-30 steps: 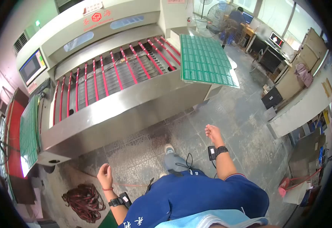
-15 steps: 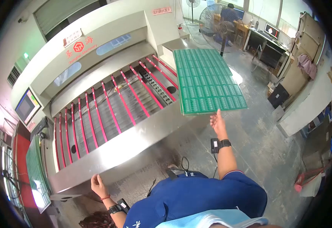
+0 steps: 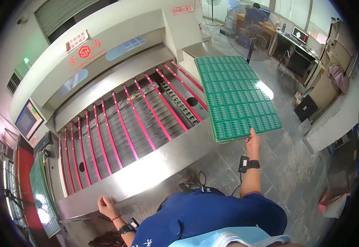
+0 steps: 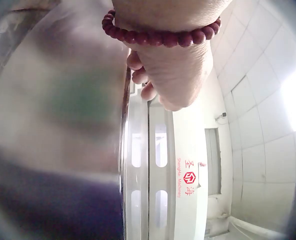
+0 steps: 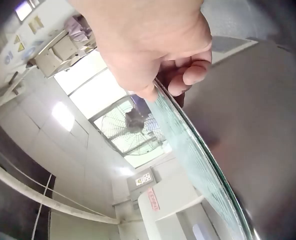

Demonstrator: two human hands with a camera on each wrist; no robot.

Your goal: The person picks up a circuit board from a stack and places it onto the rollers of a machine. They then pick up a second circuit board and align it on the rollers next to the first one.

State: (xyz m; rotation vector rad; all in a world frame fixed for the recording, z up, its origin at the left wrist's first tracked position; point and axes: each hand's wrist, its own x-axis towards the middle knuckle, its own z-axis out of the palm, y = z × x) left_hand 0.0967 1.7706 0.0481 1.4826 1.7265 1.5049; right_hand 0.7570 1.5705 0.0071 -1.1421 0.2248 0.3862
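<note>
1. Right hand [image 3: 252, 144]: I have it pinching the near edge of the green panel stack [image 3: 239, 99]. The thumb lies on the upper face and the other fingers curl under the edge. The right wrist view shows more than one layer at this edge.
2. Stack position: at the right end of the machine [image 3: 130, 31], beside the red bars [image 3: 125, 125], with its near end jutting past the steel front rail [image 3: 134, 181].
3. Left hand [image 3: 107, 207]: holds nothing. Fingers loosely curled and close together, just beside the rail near its left end. I cannot tell whether it touches the metal. A beaded bracelet [image 4: 163, 38] circles the wrist.
4. Machine: the red bars run from the hood side towards the rail, over a grey slatted bed. A screen [image 3: 28, 119] sits at its left end.
5. Left of the machine: further green sheets [image 3: 43, 193], sloping, with bright glare on them.
6. Background: a caged fan [image 3: 251, 35] in front of a person [image 3: 256, 17] at a desk.
</note>
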